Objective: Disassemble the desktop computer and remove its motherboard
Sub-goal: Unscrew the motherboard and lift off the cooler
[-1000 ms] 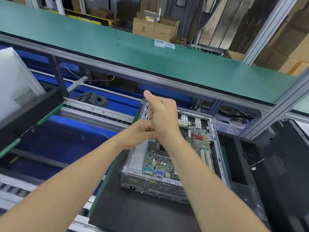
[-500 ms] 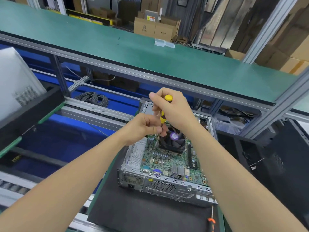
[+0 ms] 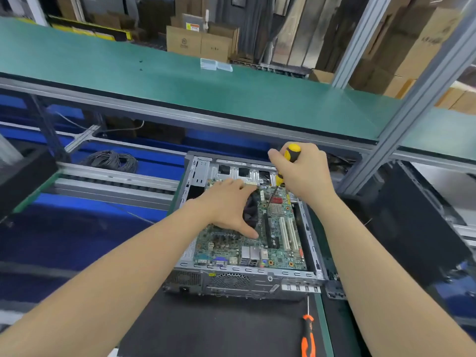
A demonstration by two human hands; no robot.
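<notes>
The fingers of the right hand (image 3: 305, 176) were clamped around the yellow-and-black screwdriver (image 3: 292, 153), and its tip pointed down at the motherboard (image 3: 226, 243). The left hand (image 3: 226, 204) lay with fingers apart over the black fan (image 3: 251, 210). The motherboard sat inside the open computer case (image 3: 244, 280) on a black mat (image 3: 206, 331). 1 orange screwdriver (image 3: 307, 336) lay on the near right.

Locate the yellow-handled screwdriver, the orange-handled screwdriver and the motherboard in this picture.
yellow-handled screwdriver (image 3: 292, 152), head view, top end of its handle.
orange-handled screwdriver (image 3: 307, 331), head view, middle of its handle.
motherboard (image 3: 280, 253), head view, bare green board below the white slots.
</notes>
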